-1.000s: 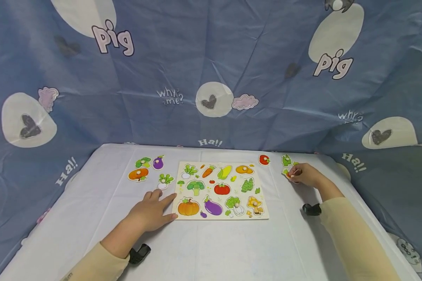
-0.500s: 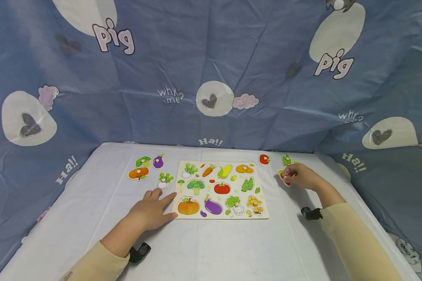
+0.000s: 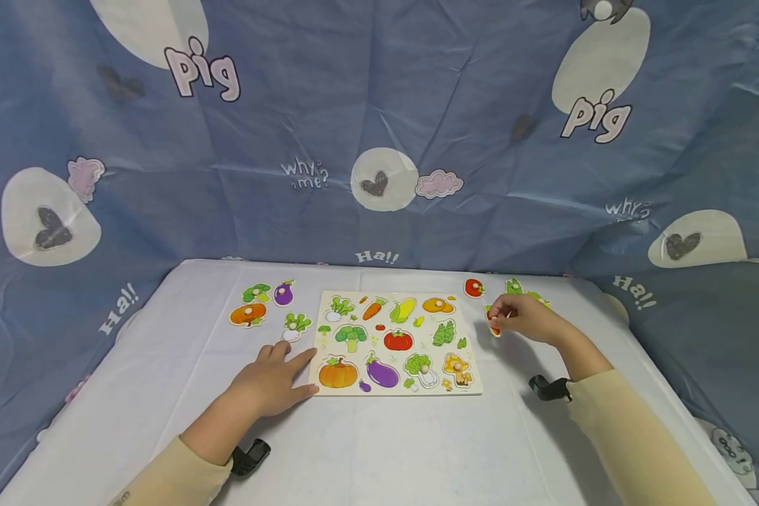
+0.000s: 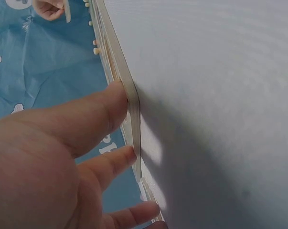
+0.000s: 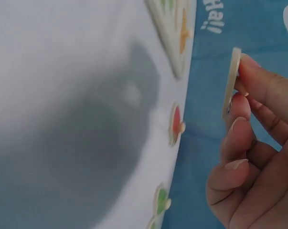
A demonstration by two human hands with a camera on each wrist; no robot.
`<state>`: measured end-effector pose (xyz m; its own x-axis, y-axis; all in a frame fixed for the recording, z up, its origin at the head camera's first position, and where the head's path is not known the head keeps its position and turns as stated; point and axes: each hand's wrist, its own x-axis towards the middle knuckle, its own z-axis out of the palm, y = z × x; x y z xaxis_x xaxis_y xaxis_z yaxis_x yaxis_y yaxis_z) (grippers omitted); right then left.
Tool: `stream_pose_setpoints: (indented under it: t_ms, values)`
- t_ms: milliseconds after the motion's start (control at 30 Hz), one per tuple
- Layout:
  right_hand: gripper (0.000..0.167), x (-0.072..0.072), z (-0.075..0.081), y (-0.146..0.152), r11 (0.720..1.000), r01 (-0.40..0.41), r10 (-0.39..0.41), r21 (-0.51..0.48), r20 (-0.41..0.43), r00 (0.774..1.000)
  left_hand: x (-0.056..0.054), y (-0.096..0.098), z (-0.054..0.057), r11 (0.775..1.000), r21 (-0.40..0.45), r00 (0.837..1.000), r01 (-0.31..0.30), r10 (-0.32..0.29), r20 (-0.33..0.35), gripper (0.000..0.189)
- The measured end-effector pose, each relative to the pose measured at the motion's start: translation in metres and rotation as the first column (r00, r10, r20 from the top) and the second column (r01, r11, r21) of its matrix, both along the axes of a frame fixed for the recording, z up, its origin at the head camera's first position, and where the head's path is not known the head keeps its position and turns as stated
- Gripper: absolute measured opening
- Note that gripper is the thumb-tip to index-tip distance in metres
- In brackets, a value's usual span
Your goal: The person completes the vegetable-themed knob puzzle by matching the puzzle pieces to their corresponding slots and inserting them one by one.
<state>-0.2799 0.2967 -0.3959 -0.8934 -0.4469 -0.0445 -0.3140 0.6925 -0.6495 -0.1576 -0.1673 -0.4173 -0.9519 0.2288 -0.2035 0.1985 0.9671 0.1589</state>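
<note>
My right hand pinches a carrot puzzle piece to the right of the puzzle board. The right wrist view shows the piece edge-on, raised off the cloth, with thumb and fingers at its knob side. My left hand touches the board's left edge, thumb and forefinger spread along it. In the left wrist view its thumb meets the board edge. Knobbed cabbage and mushroom pieces sit in the board. Other printed places, the carrot's among them, show no knob.
Left of the board lie broccoli, eggplant, pumpkin and turnip pieces. A tomato piece lies beyond its right corner. A green piece and another partly hidden one lie behind my right hand.
My right hand has lifted the carrot piece from the right-hand group and carried it leftward toward the board. The left hand has stayed at the board's edge.
</note>
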Motion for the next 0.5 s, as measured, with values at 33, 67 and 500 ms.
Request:
stream_pose_setpoints:
  t_ms: [33, 67, 500]
  values:
    - [0.011, 0.001, 0.001, -0.003, 1.0, -0.002, 0.002, -0.008, 0.003, 1.0, 0.0, 0.0, 0.0, 1.0, -0.001, 1.0, 0.0, 0.0, 0.0, 0.072]
    - [0.012, 0.001, 0.002, -0.005, 1.0, -0.007, 0.007, -0.015, 0.003, 1.0, 0.0, 0.0, -0.001, 1.0, -0.003, 1.0, 0.0, 0.0, 0.0, 0.072]
    - [0.009, 0.001, 0.006, -0.051, 0.996, -0.049, 0.049, -0.074, -0.002, 0.999, 0.0, -0.001, -0.002, 1.0, 0.005, 1.0, 0.002, -0.002, 0.002, 0.072]
